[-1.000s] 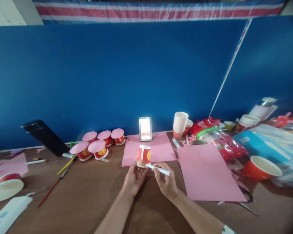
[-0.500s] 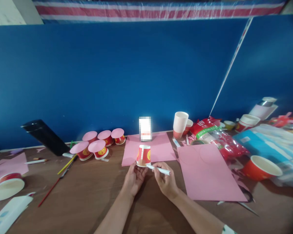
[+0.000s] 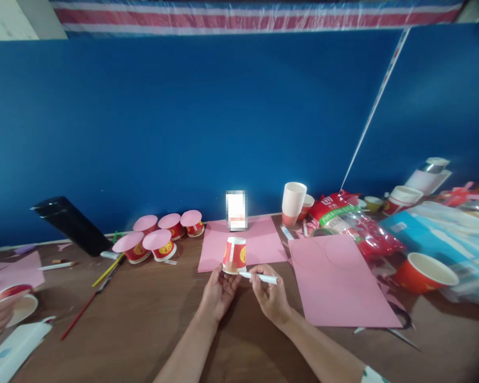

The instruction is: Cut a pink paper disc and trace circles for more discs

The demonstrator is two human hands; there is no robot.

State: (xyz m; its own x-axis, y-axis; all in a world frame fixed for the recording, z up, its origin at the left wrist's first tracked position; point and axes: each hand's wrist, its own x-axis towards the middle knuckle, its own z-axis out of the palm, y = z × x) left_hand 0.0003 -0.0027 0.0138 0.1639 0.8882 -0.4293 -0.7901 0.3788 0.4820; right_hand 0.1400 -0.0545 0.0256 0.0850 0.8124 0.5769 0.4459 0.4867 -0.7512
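Observation:
A red paper cup (image 3: 235,254), turned upside down, is in my left hand (image 3: 219,295), whose fingers hold it low at the rim. My right hand (image 3: 271,295) is closed on a white marker (image 3: 263,277). The marker's tip meets the lower right edge of the cup, by the rim. Behind the cup lies a pink paper sheet (image 3: 263,242), and a small bright screen (image 3: 237,211), blurred out, stands at its back edge.
Several red cups topped with pink discs (image 3: 157,240) stand left, near a black tumbler (image 3: 69,223) and a red brush (image 3: 82,314). At right are pink sheets (image 3: 339,287), scissors (image 3: 401,338), a bag of paper cups (image 3: 343,218) and an orange cup (image 3: 427,274). Another person's hand (image 3: 0,319) is far left.
Another person's hand has come in at the far left and is on the cup lying there. My hands, cup and marker look nearly unmoved; the view has shifted slightly.

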